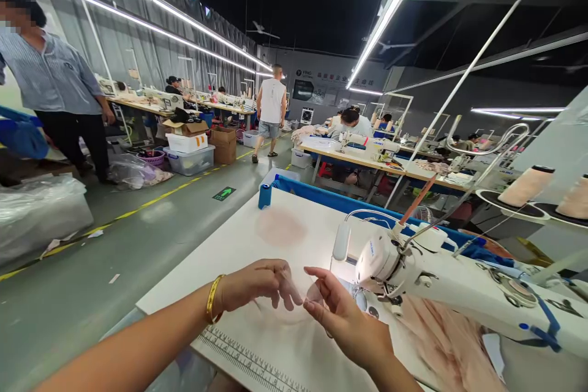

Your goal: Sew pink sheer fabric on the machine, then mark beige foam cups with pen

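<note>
Fabric, sheer, between your hands over the tabletop, left of the sewing machine; your left hand pinches it, your right hand, nearer the machine, has forefinger and thumb parted, grip unclear; long axis: cannot tell

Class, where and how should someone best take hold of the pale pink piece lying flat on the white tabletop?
Probably its near edge, pinched from the side where the hands are: the pink piece lies flat on the tabletop, with no raised part showing.
</note>
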The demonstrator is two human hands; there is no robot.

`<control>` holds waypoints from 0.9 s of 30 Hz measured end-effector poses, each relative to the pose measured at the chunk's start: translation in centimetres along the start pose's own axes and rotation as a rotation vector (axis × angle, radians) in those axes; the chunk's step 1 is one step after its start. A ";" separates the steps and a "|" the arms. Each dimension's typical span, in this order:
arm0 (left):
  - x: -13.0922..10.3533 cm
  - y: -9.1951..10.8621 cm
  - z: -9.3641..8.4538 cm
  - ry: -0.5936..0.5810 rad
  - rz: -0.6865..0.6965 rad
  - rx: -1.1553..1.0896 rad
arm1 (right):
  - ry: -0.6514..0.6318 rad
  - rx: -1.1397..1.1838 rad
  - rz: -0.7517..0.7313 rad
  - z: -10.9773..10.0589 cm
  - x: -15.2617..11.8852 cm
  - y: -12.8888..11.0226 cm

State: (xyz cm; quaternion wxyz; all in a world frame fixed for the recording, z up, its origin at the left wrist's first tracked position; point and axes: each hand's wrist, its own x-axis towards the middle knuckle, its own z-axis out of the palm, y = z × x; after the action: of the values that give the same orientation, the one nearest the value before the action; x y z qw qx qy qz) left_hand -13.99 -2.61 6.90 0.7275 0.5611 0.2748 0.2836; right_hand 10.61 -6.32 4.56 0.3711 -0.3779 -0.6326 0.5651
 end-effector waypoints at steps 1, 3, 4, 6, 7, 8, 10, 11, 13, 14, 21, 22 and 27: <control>0.0 0.2 -0.2 -0.020 -0.005 0.023 | -0.001 -0.033 -0.005 0.0 0.1 -0.1; 0.1 0.7 -0.4 -0.028 -0.025 0.083 | -0.008 -0.106 0.004 0.0 0.2 -0.4; 0.3 0.8 -0.4 -0.018 -0.035 0.119 | -0.012 -0.141 0.012 0.0 0.3 -0.7; 0.6 1.1 -0.3 0.015 -0.055 0.176 | -0.020 -0.193 0.012 0.0 0.6 -1.1; 0.7 1.2 -0.3 0.032 -0.060 0.191 | -0.022 -0.206 0.010 0.0 0.8 -1.2; 0.8 1.2 -0.3 0.050 -0.059 0.200 | -0.022 -0.210 0.008 -0.1 0.9 -1.2; 0.7 1.4 -0.7 0.084 -0.042 0.208 | -0.053 -0.209 0.024 -0.2 1.2 -0.9; 0.6 1.4 -1.0 0.104 -0.028 0.213 | -0.096 -0.207 0.051 -0.3 1.5 -0.6; 0.3 1.6 -2.1 0.158 -0.007 0.240 | -0.192 -0.162 0.114 -0.4 2.1 0.4; 0.2 1.7 -2.8 0.194 -0.002 0.258 | -0.188 -0.103 0.124 -0.4 2.7 0.9; 3.5 2.2 -9.0 0.562 0.106 0.421 | 0.288 0.171 -0.052 0.7 10.8 2.6; 4.5 2.1 -9.9 0.619 0.117 0.462 | 0.336 0.155 -0.049 0.7 12.2 2.6; 9.4 1.6 -14.0 0.858 0.090 0.769 | 0.555 -0.050 -0.040 -0.4 18.6 3.6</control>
State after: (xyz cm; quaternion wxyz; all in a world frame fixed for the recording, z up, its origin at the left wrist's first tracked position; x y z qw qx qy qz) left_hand -17.74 13.73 4.64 0.2820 0.6310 0.6043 0.3963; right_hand 3.06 10.82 1.76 0.5317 -0.5146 -0.5281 0.4167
